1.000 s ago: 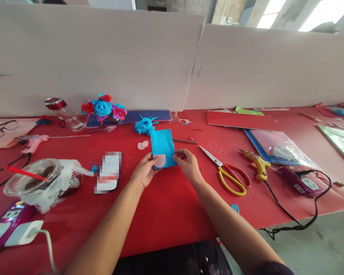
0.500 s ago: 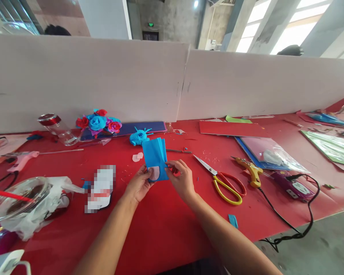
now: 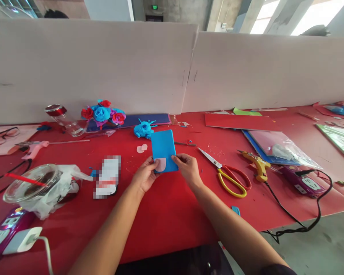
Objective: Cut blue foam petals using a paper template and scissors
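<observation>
A folded stack of blue paper (image 3: 163, 143) is held upright over the red table. My left hand (image 3: 145, 173) pinches its lower left corner, the thumb pressing a small pale pink paper petal piece (image 3: 160, 165) flat on the front. With thumb and fingers, my right hand (image 3: 188, 167) grips the stack's lower right edge. Just behind the paper lies a blue paper flower (image 3: 143, 129). Two or so pale pink paper pieces (image 3: 141, 148) rest to the left of it. Scissors (image 3: 232, 179) with red and yellow handles lie open to the right.
Yellow glue gun (image 3: 256, 164) and purple power strip (image 3: 304, 181) with a black cable lie right. Phone (image 3: 107, 177), lidded cup (image 3: 31, 183), pink glue gun (image 3: 33, 149) and glass bottle (image 3: 65, 120) stand or lie left. Paper flowers (image 3: 103, 114) sit by the white partition (image 3: 88, 68).
The blue stack's fanned layers now lie even, and my right hand has closed on its right edge. The camera view has tipped downward and shifted slightly left.
</observation>
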Demonstrator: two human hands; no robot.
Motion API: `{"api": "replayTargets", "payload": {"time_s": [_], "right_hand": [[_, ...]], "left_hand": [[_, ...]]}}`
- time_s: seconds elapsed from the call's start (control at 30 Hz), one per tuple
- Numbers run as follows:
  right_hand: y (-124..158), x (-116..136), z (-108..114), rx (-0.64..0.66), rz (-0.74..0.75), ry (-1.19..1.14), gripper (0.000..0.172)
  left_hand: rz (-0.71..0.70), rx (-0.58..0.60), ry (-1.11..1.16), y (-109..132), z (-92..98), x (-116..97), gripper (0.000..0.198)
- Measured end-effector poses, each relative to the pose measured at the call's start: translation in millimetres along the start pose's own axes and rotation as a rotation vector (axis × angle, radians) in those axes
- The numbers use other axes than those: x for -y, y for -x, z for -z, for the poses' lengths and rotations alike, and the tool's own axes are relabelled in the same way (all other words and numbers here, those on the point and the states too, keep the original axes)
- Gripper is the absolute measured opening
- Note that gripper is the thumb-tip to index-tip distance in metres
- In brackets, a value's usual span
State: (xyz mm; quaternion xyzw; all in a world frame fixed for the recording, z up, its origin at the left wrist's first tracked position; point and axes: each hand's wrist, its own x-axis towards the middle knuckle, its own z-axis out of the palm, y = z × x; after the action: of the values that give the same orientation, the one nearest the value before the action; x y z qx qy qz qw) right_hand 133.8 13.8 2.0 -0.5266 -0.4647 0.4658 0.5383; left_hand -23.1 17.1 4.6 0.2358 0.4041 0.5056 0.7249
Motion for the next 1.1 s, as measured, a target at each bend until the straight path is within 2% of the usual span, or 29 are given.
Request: {"api": "replayTargets", "payload": {"time_s": [0.43,0.63,1.0,1.1], "right_hand": [[1.3,-6.0,-3.0,-0.054,0.030,0.025,0.035],[1.1,-8.1,-2.5,-0.065,0.040,0.055,0.034],[0.8,-8.6,-4.3,-0.028,0.017,0.012,0.030],[3.4,-2.8,-3.3,-0.128,0.127,0.113,0.033]], "left_hand": [[-0.013,-0.039,0.018,3.9,-4.3,-0.3,0.023],[-0.020,-0.021,0.019,3.9,-4.0,0.9,0.022],[-0.059,-0.013,-0.050,4.0,-3.8,1.3,0.027],[-0.089,-0.033,-0.073,3.2,-2.7,1.9,0.026]]}}
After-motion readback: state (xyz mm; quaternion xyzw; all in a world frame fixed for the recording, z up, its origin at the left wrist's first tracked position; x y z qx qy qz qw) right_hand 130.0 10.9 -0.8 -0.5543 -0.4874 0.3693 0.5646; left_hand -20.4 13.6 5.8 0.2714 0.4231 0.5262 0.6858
